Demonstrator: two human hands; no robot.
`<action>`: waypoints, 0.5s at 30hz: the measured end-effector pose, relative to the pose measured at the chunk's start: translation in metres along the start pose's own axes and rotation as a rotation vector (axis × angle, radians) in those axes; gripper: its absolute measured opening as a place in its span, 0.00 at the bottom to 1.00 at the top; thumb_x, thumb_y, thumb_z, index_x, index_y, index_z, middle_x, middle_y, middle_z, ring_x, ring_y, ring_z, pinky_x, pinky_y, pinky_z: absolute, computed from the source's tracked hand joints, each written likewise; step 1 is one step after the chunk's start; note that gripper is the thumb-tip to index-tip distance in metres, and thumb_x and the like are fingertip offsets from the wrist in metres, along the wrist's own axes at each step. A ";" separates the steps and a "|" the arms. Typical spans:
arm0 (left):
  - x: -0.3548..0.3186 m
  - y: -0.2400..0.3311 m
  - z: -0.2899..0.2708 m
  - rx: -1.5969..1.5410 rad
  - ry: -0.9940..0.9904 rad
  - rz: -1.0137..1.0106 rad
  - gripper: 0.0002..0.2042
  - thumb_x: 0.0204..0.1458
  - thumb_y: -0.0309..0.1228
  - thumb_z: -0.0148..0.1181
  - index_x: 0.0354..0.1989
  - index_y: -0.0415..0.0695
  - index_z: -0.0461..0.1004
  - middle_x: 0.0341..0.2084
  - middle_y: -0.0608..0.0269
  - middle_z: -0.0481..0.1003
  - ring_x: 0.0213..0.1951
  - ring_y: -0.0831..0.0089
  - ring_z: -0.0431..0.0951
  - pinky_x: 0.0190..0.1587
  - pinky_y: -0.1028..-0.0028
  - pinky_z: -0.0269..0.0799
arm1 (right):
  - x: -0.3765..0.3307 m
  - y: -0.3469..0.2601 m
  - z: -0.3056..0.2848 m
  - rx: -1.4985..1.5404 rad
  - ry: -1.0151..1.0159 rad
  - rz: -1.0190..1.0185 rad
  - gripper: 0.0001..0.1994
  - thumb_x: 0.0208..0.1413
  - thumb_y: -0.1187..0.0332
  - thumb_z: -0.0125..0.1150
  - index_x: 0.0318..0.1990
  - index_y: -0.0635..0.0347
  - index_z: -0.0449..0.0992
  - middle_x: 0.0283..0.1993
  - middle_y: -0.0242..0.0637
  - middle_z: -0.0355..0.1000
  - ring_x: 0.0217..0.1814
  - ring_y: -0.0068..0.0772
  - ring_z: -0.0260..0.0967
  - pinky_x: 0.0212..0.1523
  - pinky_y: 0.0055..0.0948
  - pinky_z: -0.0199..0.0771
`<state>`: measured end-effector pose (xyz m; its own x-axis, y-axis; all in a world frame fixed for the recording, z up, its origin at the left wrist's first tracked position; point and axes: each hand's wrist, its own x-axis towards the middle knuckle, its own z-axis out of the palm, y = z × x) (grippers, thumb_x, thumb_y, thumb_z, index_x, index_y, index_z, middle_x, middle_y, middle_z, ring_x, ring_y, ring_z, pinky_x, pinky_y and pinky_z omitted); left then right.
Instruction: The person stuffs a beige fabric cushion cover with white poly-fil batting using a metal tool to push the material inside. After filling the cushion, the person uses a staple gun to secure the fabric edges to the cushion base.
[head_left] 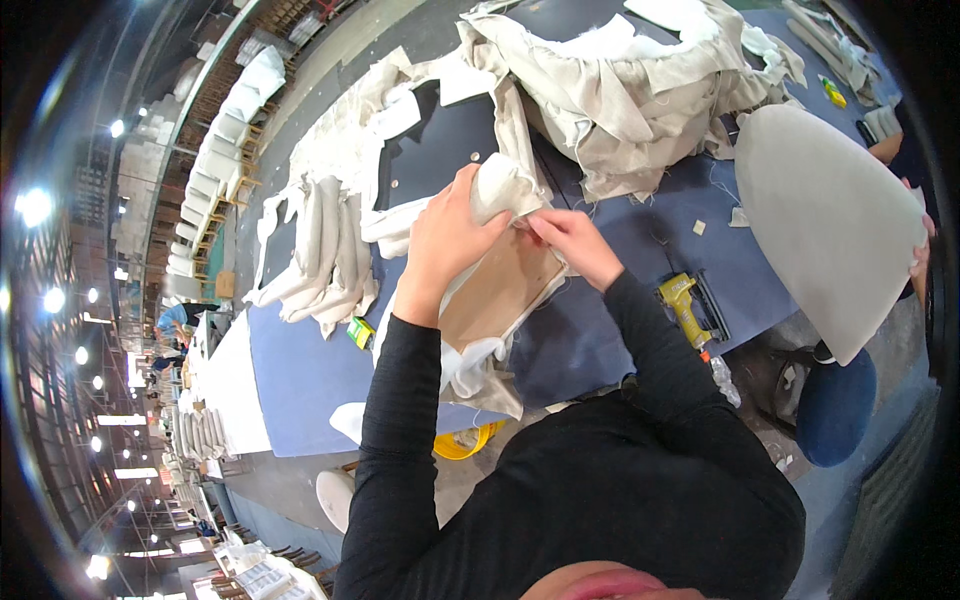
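In front of me lies a padded panel with a brown board face (500,300), beige fabric and white padding folded round its edges. My left hand (445,235) is closed over a thick fold of beige fabric (500,185) at the panel's far end. Close beside it, my right hand (582,247) pinches the edge of the same fabric at the board's far corner. What lies under the fingertips is partly hidden. To the right, a yellow-green staple gun (683,308) rests on the blue table (590,335), apart from both hands.
Beige covers (325,235) lie beyond my left hand, and a large fabric-draped piece (640,110) stands behind. Small green boxes (360,332) (832,91) sit on the table. At right, a co-worker's hand (921,250) holds a pale panel (830,220) near a blue stool (838,410).
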<state>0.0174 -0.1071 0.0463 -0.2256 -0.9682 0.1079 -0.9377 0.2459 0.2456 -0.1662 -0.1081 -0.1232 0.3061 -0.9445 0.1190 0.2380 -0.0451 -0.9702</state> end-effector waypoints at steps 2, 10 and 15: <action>0.005 -0.010 -0.001 0.005 -0.001 -0.026 0.37 0.52 0.47 0.70 0.68 0.43 0.68 0.56 0.43 0.81 0.57 0.44 0.81 0.56 0.53 0.77 | -0.027 0.028 -0.024 -0.070 0.086 0.037 0.17 0.72 0.59 0.62 0.50 0.67 0.84 0.40 0.31 0.83 0.42 0.21 0.78 0.46 0.27 0.76; 0.016 -0.043 0.000 0.018 0.017 0.000 0.41 0.52 0.56 0.70 0.68 0.42 0.68 0.56 0.44 0.80 0.58 0.46 0.80 0.57 0.53 0.77 | -0.246 0.156 -0.133 -1.110 0.651 0.383 0.31 0.45 0.82 0.71 0.59 0.53 0.69 0.62 0.49 0.66 0.68 0.59 0.63 0.66 0.52 0.65; 0.029 -0.061 -0.006 -0.013 -0.036 0.060 0.47 0.53 0.59 0.70 0.76 0.43 0.62 0.61 0.44 0.78 0.63 0.47 0.78 0.64 0.56 0.73 | -0.225 0.141 -0.134 -1.067 0.523 0.582 0.32 0.47 0.82 0.67 0.61 0.52 0.66 0.57 0.57 0.74 0.62 0.69 0.69 0.63 0.56 0.69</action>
<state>0.0699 -0.1500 0.0401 -0.2912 -0.9526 0.0877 -0.9188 0.3040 0.2519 -0.3247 0.0543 -0.3147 -0.3307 -0.9152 -0.2304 -0.7172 0.4024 -0.5690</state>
